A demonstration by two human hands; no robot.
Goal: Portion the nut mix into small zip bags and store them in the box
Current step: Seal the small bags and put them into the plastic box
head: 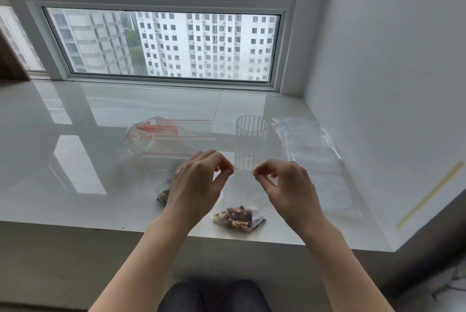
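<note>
Head view: left hand (199, 180) and right hand (287, 183) each pinch a top corner of the small bag (239, 200), nuts (235, 216) sagging below. Best to run the fingertips along the whole seal.

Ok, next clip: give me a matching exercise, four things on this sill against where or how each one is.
Things:
1. small zip bag
2. ribbed glass
3. stack of empty bags
4. large red-striped bag

States:
a. lying at the right by the wall
b. pinched at its top by left hand and right hand
c. standing upright, empty
d. lying at the left, behind the left hand

Pairs: 1-b, 2-c, 3-a, 4-d
</note>
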